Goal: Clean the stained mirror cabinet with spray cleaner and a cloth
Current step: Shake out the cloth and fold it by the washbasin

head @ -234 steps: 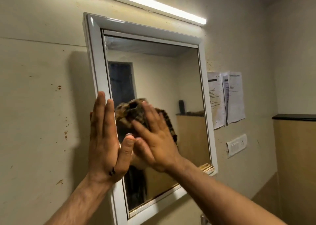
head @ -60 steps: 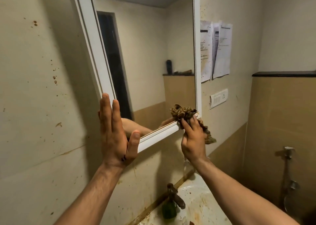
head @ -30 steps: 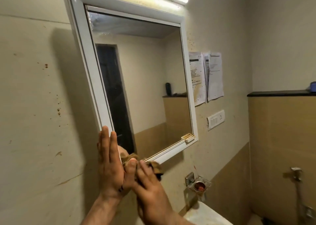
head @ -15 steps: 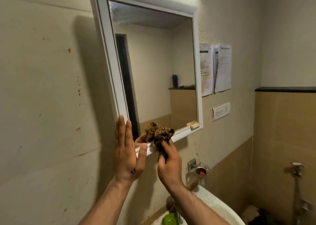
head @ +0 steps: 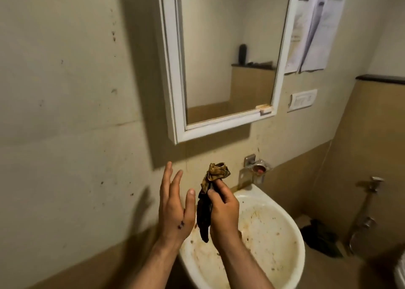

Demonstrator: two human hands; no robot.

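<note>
The brown cloth (head: 215, 172), bunched on top and hanging dark below, sits beneath the mirror cabinet (head: 173, 69) and clear of it. The right hand (head: 223, 209) grips it in curled fingers. The left hand (head: 175, 209), beside it, is flat and holds nothing. Below the cabinet is a stained sink (head: 299, 240). To the cabinet's right are papers (head: 315, 25) and a switch plate (head: 303, 100).
</note>
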